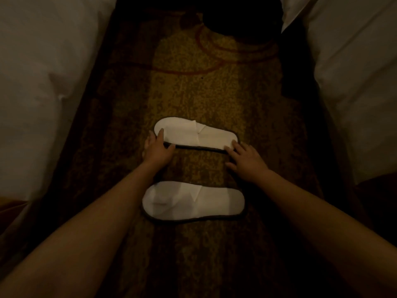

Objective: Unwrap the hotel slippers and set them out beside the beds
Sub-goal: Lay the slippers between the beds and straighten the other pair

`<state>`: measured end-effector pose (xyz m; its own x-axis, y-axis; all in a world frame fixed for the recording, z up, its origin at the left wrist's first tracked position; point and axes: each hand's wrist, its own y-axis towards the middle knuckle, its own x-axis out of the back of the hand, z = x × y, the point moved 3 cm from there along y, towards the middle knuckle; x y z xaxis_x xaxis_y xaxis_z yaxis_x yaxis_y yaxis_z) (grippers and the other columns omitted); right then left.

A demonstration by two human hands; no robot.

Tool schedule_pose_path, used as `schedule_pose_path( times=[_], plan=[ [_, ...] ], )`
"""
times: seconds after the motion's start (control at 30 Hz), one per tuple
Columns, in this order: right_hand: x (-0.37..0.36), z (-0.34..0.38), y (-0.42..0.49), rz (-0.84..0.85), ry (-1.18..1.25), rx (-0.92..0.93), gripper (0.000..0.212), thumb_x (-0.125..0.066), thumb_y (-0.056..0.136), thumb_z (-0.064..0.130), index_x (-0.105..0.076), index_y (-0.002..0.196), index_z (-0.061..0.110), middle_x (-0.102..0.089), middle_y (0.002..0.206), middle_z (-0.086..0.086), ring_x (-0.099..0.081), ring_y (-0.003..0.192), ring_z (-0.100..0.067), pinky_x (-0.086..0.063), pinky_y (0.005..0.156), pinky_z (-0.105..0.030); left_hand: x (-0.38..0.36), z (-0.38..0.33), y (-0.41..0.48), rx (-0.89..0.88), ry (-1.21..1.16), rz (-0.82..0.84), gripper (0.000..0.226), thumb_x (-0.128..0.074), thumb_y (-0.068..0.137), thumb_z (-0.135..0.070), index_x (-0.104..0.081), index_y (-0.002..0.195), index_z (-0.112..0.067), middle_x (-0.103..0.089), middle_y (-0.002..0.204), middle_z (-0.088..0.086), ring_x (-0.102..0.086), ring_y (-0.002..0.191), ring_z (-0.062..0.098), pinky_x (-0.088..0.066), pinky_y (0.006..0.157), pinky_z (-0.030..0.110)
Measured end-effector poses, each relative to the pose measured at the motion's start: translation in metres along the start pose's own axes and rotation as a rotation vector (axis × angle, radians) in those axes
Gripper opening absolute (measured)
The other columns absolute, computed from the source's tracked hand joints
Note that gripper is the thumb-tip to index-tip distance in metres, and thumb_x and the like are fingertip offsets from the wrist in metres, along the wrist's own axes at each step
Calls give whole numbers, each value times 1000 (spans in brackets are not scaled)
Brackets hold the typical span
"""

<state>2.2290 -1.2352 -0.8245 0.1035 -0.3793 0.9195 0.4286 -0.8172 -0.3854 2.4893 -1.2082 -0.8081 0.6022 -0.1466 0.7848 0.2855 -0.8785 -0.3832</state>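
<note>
Two white hotel slippers with dark edging lie sideways on the patterned carpet between two beds. The far slipper (193,134) has its near edge tilted up a little. My left hand (158,150) grips its left end, thumb on top. My right hand (243,161) touches its right end with spread fingers. The near slipper (193,201) lies flat between my forearms, with nothing touching it. No wrapper is in sight.
A bed with white bedding (43,82) rises on the left and another (354,82) on the right. The brown and gold carpet (204,87) runs as a narrow aisle between them. A dark round object (240,18) sits at the aisle's far end.
</note>
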Motion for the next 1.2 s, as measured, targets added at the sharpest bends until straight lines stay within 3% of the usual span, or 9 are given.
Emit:
schedule_pose_path(
  times=[0.2, 0.43, 0.73, 0.87, 1.03, 1.2],
  plan=[
    [-9, -5, 5, -19, 3, 4, 62, -35, 98, 37, -5, 149, 19, 0, 159, -14, -8, 146, -32, -8, 118, -38, -10, 0, 15, -36, 144, 117, 62, -38, 96, -42, -16, 149, -17, -2, 160, 11, 1, 146, 32, -10, 118, 49],
    [-7, -17, 14, -26, 17, -42, 60, -32, 100, 32, -6, 149, 11, 1, 159, -15, -7, 146, -29, -9, 119, -38, -19, -1, 13, -50, 94, 103, 66, -41, 95, -45, -17, 149, -15, -2, 160, 11, 2, 147, 30, -8, 119, 43],
    [-4, -23, 7, -21, 63, -103, 59, -33, 99, 35, -8, 149, 15, 0, 160, -11, -7, 146, -27, -10, 118, -38, -22, -6, 3, -75, 20, 137, 68, -45, 94, -43, -16, 149, -16, 1, 160, 9, 3, 147, 27, -6, 119, 39],
    [2, 2, -11, -147, 36, 56, 69, -39, 93, 48, -16, 148, 13, -12, 158, -13, -15, 145, -25, -11, 118, -41, -11, 4, -20, -163, -33, 90, 68, -49, 93, -41, -17, 149, -20, -4, 160, 7, -2, 147, 26, -9, 119, 40],
    [-27, 57, -47, 58, -40, 348, 99, -41, 78, 72, -7, 149, 13, -7, 159, -10, -9, 146, -25, -2, 119, -39, -37, 24, -71, -215, 153, 119, 72, -48, 90, -48, -13, 149, -26, -3, 160, 5, 1, 147, 22, -8, 119, 43],
    [-41, 68, -58, 106, -98, 341, 103, -49, 78, 68, -4, 148, 7, 0, 159, -16, 0, 146, -30, -1, 119, -39, -69, 37, -90, -190, 307, 121, 68, -35, 92, -53, -8, 149, -26, 2, 161, 4, 5, 147, 19, 5, 118, 43]
  ],
)
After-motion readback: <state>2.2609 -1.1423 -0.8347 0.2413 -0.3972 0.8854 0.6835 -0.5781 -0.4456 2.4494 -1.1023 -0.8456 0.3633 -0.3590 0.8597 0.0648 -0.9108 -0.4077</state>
